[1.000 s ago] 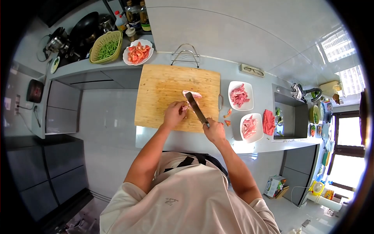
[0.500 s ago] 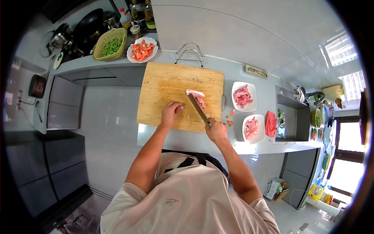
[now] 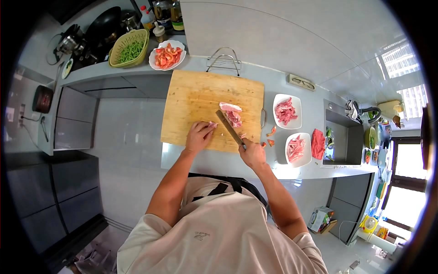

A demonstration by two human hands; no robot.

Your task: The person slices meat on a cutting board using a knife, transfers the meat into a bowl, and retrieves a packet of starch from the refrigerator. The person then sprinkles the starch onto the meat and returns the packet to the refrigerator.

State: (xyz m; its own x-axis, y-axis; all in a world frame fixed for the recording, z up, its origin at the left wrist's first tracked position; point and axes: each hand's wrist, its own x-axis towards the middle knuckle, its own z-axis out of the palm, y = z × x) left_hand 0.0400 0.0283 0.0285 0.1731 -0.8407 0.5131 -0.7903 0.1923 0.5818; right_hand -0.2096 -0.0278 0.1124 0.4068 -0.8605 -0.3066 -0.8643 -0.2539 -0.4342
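On the wooden cutting board (image 3: 191,96), my left hand (image 3: 200,137) is closed with its fingertips on a small piece of meat (image 3: 213,124). My right hand (image 3: 252,154) grips a kitchen knife (image 3: 230,129) by its handle, near the board's front right corner. The blade slants up and left, between the small piece and a pile of sliced raw meat (image 3: 232,115). That pile is pink with a pale fatty strip at its far end. A few small scraps lie by the blade.
Two white bowls of cut meat (image 3: 285,112) (image 3: 296,150) stand right of the board, beside tomato scraps (image 3: 271,142), a red cloth-like item (image 3: 318,144) and the sink (image 3: 351,141). Back left are a plate of tomatoes (image 3: 168,56) and a basket of green beans (image 3: 130,51). A metal rack (image 3: 223,61) stands behind.
The knife blade has shifted slightly left, away from the meat pile. My left hand has turned over more, its fingers now lying flatter over the small piece of meat.
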